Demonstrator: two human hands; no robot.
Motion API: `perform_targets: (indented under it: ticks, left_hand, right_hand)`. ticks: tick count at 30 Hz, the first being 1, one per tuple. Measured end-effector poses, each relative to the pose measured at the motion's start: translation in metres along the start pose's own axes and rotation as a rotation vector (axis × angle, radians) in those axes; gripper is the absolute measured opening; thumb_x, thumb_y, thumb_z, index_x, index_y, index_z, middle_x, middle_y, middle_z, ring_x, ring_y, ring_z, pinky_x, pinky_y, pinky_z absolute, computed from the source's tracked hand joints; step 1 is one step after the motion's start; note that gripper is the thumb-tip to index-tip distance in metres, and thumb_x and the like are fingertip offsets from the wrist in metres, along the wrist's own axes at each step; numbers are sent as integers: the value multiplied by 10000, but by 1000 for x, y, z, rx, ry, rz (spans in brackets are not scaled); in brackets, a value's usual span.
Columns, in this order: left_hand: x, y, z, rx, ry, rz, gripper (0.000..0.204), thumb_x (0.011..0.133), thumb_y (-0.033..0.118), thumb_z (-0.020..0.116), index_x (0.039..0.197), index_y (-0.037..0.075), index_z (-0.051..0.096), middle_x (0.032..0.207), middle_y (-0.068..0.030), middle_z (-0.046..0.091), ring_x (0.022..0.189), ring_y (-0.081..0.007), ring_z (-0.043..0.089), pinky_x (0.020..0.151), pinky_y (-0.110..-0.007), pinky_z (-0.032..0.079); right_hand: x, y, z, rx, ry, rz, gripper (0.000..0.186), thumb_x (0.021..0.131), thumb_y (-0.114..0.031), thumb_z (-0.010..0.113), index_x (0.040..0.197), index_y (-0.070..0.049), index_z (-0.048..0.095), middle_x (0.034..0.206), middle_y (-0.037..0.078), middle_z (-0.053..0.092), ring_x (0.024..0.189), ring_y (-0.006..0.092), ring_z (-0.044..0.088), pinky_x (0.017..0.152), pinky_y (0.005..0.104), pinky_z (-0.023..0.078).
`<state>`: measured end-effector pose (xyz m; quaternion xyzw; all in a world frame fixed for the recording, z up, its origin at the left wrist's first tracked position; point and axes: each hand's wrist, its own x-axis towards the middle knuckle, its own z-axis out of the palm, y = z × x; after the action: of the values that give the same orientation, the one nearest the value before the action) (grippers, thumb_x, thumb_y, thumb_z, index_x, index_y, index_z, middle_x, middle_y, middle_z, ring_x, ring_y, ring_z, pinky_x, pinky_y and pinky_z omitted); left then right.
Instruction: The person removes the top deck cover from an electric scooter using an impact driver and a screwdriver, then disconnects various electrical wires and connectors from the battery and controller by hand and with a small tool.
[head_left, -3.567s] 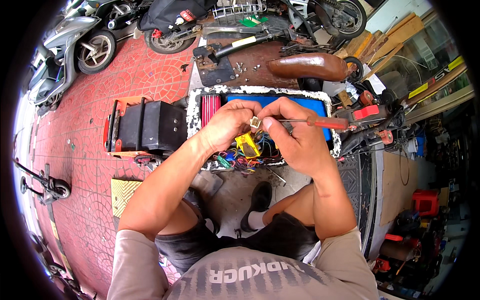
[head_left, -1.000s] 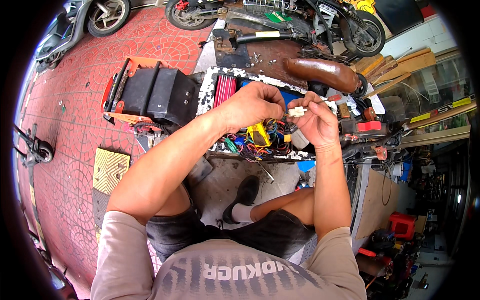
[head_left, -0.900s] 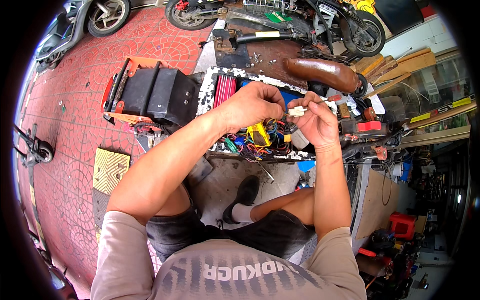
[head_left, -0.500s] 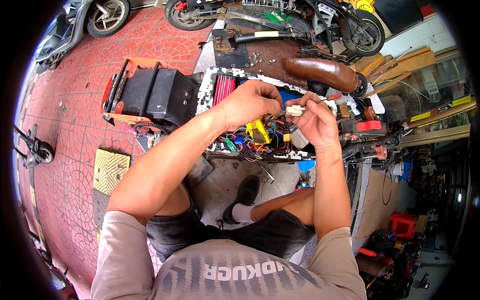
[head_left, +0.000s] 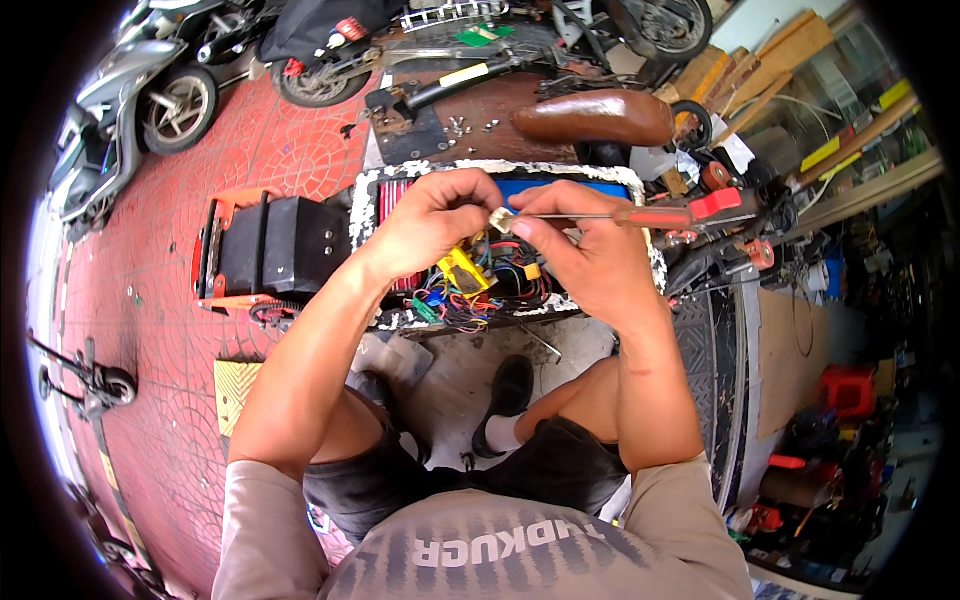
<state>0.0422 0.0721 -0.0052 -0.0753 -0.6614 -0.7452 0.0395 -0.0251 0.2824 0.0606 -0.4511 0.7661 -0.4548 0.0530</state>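
A small white plastic connector (head_left: 501, 221) sits between the fingertips of my left hand (head_left: 432, 225), which is closed on it. My right hand (head_left: 600, 262) grips a thin screwdriver (head_left: 650, 216) with a red handle, its shaft pointing left and its tip at the connector. My right fingertips are close to the connector too; whether they touch it I cannot tell. Below both hands lies an open box-like scooter deck (head_left: 650, 270) with a chipped white rim. Inside it are tangled coloured wires (head_left: 515, 275), a yellow part (head_left: 465, 272) and a red finned block, partly hidden by my left hand.
A black box on an orange frame (head_left: 285, 240) adjoins the deck at left. Beyond the deck lie a brown seat (head_left: 595, 118) and loose screws (head_left: 460, 127). Wooden boards (head_left: 755, 75) stand at far right. Parked scooters (head_left: 180, 108) are at far left. My feet are below the deck.
The view has shifted. My right hand has turned over, and the screwdriver, mostly hidden behind its fingers before, now points at the connector. The connector has turned in my left fingers.
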Motion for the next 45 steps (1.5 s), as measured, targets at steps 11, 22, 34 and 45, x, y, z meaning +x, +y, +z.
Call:
perform_targets:
  ticks: [11,22,34,45]
  left_hand:
    - [9,-13,7,-103,-29,-72,100,908,15,588,971,15,667,890,26,645,812,-51,551,729,-236,454]
    - [7,-14,3,-144,-59,-71,91,925,66,633,991,12,664,891,15,657,808,-52,581,730,-227,475]
    - [7,-14,2,-122,-68,-63,132,900,50,618,1013,-2,664,903,10,642,826,-65,562,752,-243,471]
    - [8,-15,0,-202,-26,-139,87,895,51,637,967,14,668,843,-1,639,764,-70,576,701,-229,468]
  right_hand:
    - [-5,-1,-4,47,87,-31,85,888,-17,676,954,30,648,884,121,739,816,207,746,736,334,594]
    - [-3,5,7,-116,147,-133,117,847,-68,707,900,-20,615,822,126,730,756,283,748,639,368,573]
    - [-3,3,10,-135,158,-114,118,839,-58,707,904,-19,616,822,148,731,764,309,747,651,376,579]
    - [-2,6,13,-167,153,-188,158,810,4,702,872,-9,557,794,154,678,705,335,696,596,394,522]
